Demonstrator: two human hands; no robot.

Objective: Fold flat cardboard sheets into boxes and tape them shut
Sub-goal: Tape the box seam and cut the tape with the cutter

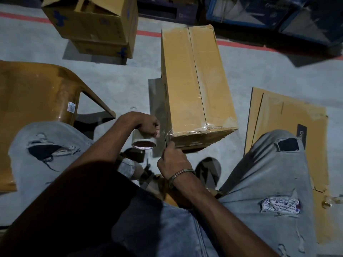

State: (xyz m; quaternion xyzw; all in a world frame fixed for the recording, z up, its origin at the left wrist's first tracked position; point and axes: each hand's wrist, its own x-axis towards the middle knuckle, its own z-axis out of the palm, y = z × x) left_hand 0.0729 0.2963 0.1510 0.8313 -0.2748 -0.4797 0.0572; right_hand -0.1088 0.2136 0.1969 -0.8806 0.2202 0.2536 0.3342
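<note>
Your tall brown cardboard box [193,86] on the floor looks nearly sealed, top seam already taped. Left hand [146,125] grips the clear tape roll [143,140], right hand [173,160] pinches the strip at the near corner. Flat brown cardboard sheets [289,115] beside your right knee are still unfolded.

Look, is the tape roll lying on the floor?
No, the left hand grips the tape roll in the air beside the cardboard box.

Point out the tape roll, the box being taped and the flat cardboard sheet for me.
tape roll [143,139]: head view, its outer side.
box [194,80]: head view, top face.
flat cardboard sheet [289,115]: head view, bare upper surface.
</note>
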